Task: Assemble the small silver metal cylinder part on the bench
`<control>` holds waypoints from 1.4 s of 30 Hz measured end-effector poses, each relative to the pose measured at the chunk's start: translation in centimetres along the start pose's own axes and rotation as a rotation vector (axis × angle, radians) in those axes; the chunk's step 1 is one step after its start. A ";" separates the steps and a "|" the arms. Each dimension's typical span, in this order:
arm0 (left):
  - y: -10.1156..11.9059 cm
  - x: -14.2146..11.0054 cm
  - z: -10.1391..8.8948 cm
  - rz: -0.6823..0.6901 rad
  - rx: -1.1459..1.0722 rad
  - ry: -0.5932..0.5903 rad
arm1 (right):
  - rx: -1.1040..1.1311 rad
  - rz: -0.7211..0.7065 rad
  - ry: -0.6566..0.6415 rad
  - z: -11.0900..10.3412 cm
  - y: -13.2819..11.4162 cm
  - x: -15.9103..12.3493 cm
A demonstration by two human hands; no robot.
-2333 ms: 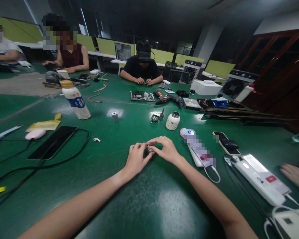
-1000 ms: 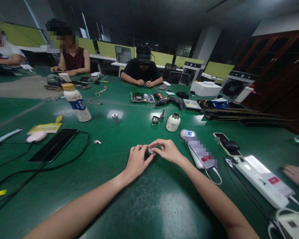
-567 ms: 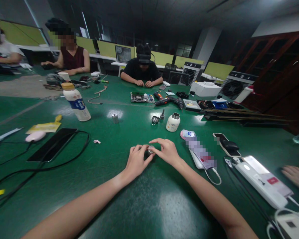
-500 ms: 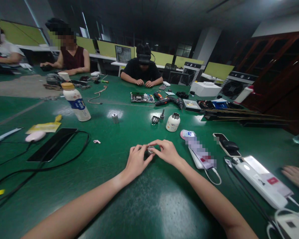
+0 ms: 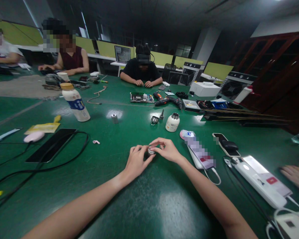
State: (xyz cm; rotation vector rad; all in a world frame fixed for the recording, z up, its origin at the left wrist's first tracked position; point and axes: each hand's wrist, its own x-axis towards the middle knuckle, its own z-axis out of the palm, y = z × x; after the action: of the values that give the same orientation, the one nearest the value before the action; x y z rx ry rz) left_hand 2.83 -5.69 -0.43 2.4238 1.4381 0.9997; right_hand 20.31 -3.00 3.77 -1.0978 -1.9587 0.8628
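Between my two hands is a small round silver metal piece (image 5: 150, 151), mostly covered by fingers, so its full shape cannot be made out. My left hand (image 5: 136, 162) is closed around its left and near side, low over the green table. From the right, my right hand (image 5: 168, 150) pinches its top with thumb and index finger. Beyond the hands stand a silver metal cylinder (image 5: 114, 118), a cream-coloured bottle (image 5: 172, 122) without a lid, a small dark metal part with a ring (image 5: 154, 120) and a slim metal piece (image 5: 161, 114).
Left lie a dark tablet (image 5: 51, 146), looping black cables, a pink earbud (image 5: 96, 142) and a drink bottle (image 5: 76, 104). Phones and white power banks (image 5: 261, 181) lie right, near another person's hand (image 5: 295, 174). A circuit board (image 5: 142, 97) and drills (image 5: 175, 101) lie farther back.
My right thumb and index finger spread slightly around the metal piece's top, then close on it again. My left hand stays in place. A person at the far left shifts an arm.
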 end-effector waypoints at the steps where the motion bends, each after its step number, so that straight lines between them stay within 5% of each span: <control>1: 0.0 0.0 0.0 -0.001 -0.005 -0.001 | 0.003 0.005 0.008 0.0 0.1 0.0; 8: -0.1 0.0 0.0 0.006 -0.015 -0.018 | -0.077 -0.044 0.036 0.2 0.4 -0.1; 14: -0.3 -0.1 0.2 0.017 0.019 -0.012 | -0.395 -0.364 0.085 0.5 0.8 -0.5; 17: -0.3 -0.1 0.2 0.023 0.034 -0.009 | -0.420 -0.407 0.091 0.7 1.2 -0.5; 23: -0.2 -0.1 0.1 0.030 0.020 -0.011 | -0.343 -0.335 0.149 0.6 0.9 -0.5; 32: -0.2 -0.1 0.2 0.025 0.029 -0.002 | 0.030 -0.038 -0.007 -0.2 1.0 -0.1; 42: -0.3 0.0 0.3 0.011 0.028 -0.003 | 0.037 -0.031 0.021 0.5 0.4 -0.3</control>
State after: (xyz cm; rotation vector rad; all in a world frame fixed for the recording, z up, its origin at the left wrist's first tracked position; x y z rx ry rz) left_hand 2.74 -5.45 -0.79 2.4543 1.4495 0.9844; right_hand 20.18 -3.19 3.13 -1.0489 -1.9301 0.8645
